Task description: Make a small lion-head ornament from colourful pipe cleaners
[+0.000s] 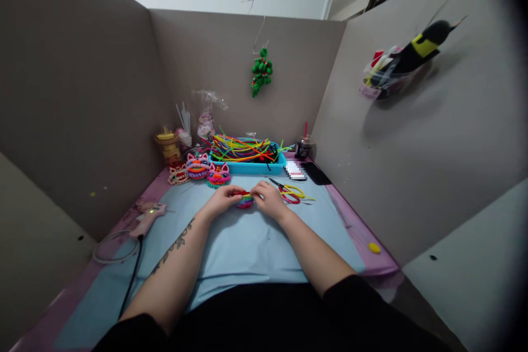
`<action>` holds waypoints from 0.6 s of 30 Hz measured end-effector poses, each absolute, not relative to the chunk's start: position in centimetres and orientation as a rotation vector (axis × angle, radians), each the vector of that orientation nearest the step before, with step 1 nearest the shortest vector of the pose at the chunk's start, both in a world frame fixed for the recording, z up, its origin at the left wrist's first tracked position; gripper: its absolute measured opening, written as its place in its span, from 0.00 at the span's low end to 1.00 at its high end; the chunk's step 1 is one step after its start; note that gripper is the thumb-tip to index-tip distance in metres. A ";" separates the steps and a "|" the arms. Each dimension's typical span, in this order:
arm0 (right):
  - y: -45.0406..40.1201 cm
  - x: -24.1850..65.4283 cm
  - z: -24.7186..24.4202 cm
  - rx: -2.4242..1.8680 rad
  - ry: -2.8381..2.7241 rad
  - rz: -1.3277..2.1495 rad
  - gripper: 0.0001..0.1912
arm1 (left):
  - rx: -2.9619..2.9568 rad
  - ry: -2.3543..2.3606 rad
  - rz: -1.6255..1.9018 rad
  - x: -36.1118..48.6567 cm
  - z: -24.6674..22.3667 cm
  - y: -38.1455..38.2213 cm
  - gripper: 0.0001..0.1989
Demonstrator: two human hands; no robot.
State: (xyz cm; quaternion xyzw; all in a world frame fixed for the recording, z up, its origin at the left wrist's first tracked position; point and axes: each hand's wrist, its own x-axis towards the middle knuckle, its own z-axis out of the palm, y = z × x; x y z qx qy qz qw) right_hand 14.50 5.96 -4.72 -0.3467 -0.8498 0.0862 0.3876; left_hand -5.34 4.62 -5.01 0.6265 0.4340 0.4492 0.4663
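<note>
Between my two hands is a small rainbow-striped piece of fuzzy pipe cleaner work (245, 202), with red at its top edge. My left hand (226, 197) pinches it from the left side. From the right, the closed fingers of my right hand (266, 197) grip its other side. Just right of that hand lie scissors (293, 192) with red and yellow handles. Beyond my left hand stand pipe cleaner animal heads, among them a pink one with a teal base (218, 175) and a pink-and-purple one (198, 166).
A blue tray (247, 168) of colourful pipe cleaners stands at the back. A pink glue gun (148, 221) with its cable lies left. A phone (317, 173), a dark drink cup (304, 148) and a yellow disc (374, 248) are right. Grey panels (198, 55) enclose the table.
</note>
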 end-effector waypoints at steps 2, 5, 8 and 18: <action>5.9 14.5 -4.7 -0.907 -2.180 0.199 0.10 | 1.516 1.077 1.116 -5.3 -5.1 4.7 0.17; 6.0 14.6 -4.6 -0.959 -2.186 0.171 0.10 | 1.486 1.066 1.123 -5.2 -5.0 4.7 0.17; 6.1 14.5 -4.7 -0.963 -2.187 0.172 0.10 | 1.493 1.066 1.117 -5.2 -5.0 4.6 0.17; 6.4 14.0 -5.6 -0.905 -2.134 0.317 0.08 | 1.542 1.070 1.046 -5.3 -5.4 4.9 0.21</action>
